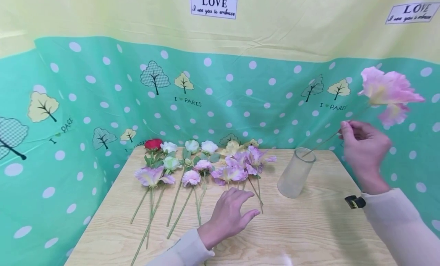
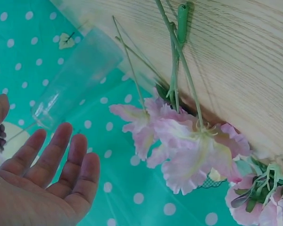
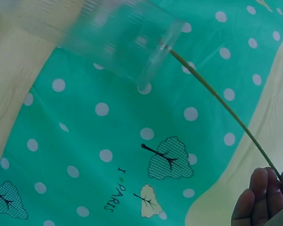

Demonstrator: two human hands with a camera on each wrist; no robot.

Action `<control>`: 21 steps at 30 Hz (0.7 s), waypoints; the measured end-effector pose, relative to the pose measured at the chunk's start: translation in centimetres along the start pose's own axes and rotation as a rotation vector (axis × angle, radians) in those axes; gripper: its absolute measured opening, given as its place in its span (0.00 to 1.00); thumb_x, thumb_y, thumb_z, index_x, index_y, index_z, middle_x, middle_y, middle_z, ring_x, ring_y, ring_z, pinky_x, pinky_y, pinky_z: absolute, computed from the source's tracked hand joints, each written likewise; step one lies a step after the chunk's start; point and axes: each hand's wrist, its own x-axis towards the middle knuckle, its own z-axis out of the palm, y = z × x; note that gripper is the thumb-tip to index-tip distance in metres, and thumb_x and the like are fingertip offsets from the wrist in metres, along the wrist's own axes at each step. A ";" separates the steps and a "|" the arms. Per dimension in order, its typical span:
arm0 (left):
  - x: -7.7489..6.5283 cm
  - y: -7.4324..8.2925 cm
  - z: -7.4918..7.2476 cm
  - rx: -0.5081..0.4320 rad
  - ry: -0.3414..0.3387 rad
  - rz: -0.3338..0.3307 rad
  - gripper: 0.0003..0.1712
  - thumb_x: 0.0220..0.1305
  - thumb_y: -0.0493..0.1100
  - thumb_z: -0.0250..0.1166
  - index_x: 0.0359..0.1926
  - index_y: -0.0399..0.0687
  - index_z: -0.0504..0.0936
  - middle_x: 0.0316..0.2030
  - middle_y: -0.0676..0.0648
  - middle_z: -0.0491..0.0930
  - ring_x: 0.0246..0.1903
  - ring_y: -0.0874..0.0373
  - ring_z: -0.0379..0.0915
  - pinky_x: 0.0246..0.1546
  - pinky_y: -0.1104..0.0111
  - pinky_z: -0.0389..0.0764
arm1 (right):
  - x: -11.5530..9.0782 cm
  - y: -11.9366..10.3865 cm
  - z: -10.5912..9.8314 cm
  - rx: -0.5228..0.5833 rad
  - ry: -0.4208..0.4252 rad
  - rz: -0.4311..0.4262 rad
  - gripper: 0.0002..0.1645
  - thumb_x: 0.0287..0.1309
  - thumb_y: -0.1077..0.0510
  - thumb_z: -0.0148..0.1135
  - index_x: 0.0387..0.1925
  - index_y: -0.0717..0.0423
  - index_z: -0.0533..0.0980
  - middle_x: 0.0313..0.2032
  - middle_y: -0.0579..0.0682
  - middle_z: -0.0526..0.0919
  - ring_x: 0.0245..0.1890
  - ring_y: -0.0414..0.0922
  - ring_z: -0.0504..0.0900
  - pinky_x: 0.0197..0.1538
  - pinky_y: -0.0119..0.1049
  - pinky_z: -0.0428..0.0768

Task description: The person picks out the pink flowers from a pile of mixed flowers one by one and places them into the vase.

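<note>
My right hand [image 1: 366,151] pinches the thin stem [image 3: 226,109] of a pink artificial flower [image 1: 388,91], whose ruffled bloom stands above the fingers. The stem slants down to the left, and its lower end is at the mouth of a clear glass vase [image 1: 295,176] on the right part of the table. Over the table's middle is my left hand [image 1: 230,214], thumb and fingers spread apart with nothing between them. Just beyond it lie pinkish-purple flowers [image 1: 233,170], which also show beside that hand in the left wrist view.
More artificial flowers lie across the wooden table [image 1: 275,235]: a red rose [image 1: 153,144], several white roses [image 1: 209,146], small pink blooms [image 1: 191,178] and a purple one [image 1: 151,176] at left, stems toward me. A green dotted cloth [image 1: 240,90] hangs behind the table.
</note>
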 end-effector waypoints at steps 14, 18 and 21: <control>-0.1 0.0 0.1 0.013 -0.005 0.005 0.26 0.61 0.57 0.74 0.54 0.47 0.84 0.46 0.51 0.87 0.46 0.56 0.80 0.45 0.62 0.81 | -2.9 4.6 1.9 -0.243 -0.166 -0.098 0.18 0.66 0.50 0.68 0.39 0.64 0.88 0.29 0.54 0.88 0.22 0.22 0.74 0.27 0.16 0.71; -0.2 0.0 0.1 0.008 -0.005 0.004 0.26 0.61 0.57 0.74 0.54 0.47 0.84 0.47 0.51 0.87 0.46 0.56 0.80 0.46 0.62 0.81 | -3.7 5.7 2.2 -0.306 -0.238 -0.084 0.17 0.67 0.50 0.67 0.38 0.62 0.88 0.30 0.60 0.88 0.21 0.26 0.73 0.25 0.18 0.70; -0.3 0.0 0.1 0.008 -0.001 0.006 0.26 0.61 0.57 0.74 0.54 0.48 0.84 0.47 0.51 0.87 0.46 0.57 0.80 0.46 0.62 0.81 | -4.2 6.3 2.3 -0.360 -0.284 -0.078 0.18 0.68 0.49 0.66 0.40 0.61 0.88 0.29 0.58 0.87 0.23 0.34 0.75 0.27 0.23 0.70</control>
